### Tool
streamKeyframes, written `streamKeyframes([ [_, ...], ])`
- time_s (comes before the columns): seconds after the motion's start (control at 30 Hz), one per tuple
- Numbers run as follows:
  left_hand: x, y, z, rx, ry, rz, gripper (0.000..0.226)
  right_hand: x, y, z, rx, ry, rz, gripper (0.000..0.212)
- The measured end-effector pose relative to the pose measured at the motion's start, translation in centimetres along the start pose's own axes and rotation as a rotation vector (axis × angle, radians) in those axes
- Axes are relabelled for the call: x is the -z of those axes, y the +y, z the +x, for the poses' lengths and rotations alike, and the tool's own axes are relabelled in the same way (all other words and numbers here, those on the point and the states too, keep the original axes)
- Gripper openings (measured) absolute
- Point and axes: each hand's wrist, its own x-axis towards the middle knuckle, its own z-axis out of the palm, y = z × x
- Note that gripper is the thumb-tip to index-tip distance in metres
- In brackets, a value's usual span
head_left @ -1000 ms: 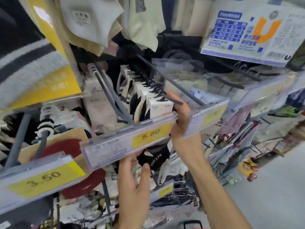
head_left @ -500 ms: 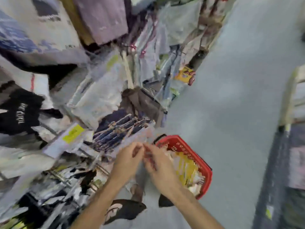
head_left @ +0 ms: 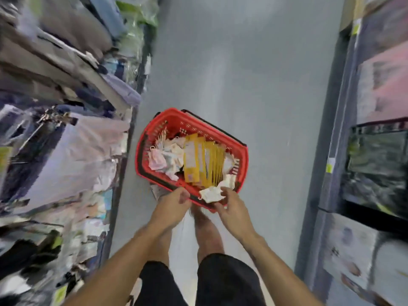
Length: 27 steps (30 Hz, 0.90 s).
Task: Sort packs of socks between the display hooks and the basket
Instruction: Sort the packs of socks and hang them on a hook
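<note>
A red basket (head_left: 146, 138) stands on the floor below me. It holds a row of yellow sock packs (head_left: 198, 161) and loose white and pink packs (head_left: 165, 157). My right hand (head_left: 234, 208) is over the basket's near rim and pinches a white sock pack (head_left: 210, 193) at its edge. My left hand (head_left: 172, 206) hovers just left of it above the same rim, seen from the back with its fingers curled under; what they hold is hidden. The display hooks are out of view.
Blurred racks of bagged garments (head_left: 66, 151) line the left side of the aisle. Shelving with boxed goods (head_left: 375, 155) runs along the right. Grey floor (head_left: 242, 74) stretches ahead past the basket. My bare legs (head_left: 207, 230) stand right behind it.
My view swung from the sock hooks and price rails down to the floor basket. Both hands dropped from the hook rail to the basket's near rim, the right one now with a white pack.
</note>
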Motion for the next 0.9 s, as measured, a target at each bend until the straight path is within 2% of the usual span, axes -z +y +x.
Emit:
streamKeyframes([
  [0.07, -1.6, -0.6, 5.4, 0.005, -0.021, 0.017, 0.016, -2.1, 2.6, 5.2, -0.065, 0.012, 0.007, 0.039],
  [0.17, -3.4, -1.6, 13.3, -0.007, -0.021, 0.096, 0.037, -5.0, 5.6, 12.9, -0.143, 0.043, 0.028, 0.045],
  [0.3, -6.1, -2.7, 22.1, 0.042, 0.004, 0.028, 0.056, -7.5, 8.3, 21.6, -0.225, 0.098, 0.170, 0.045],
  [0.43, -8.1, -4.2, 27.6, 0.101, 0.013, -0.076, 0.081, -8.8, 9.6, 26.3, -0.311, 0.123, 0.243, 0.049],
  [0.57, -8.8, -5.5, 30.1, 0.152, -0.035, -0.236, 0.112, -9.3, 9.8, 27.0, -0.200, 0.093, 0.285, 0.030],
  [0.7, -8.5, -5.8, 30.3, 0.119, 0.028, -0.329, 0.141, -11.5, 9.4, 25.4, -0.015, -0.130, 0.254, 0.060],
  [0.8, -7.8, -6.6, 30.2, 0.177, 0.202, -0.266, 0.133, -13.9, 8.5, 25.1, 0.034, -0.249, 0.118, 0.075],
  [0.9, -6.6, -7.7, 31.2, 0.247, 0.357, -0.217, 0.114, -14.9, 7.6, 25.4, 0.064, -0.235, 0.122, 0.069],
])
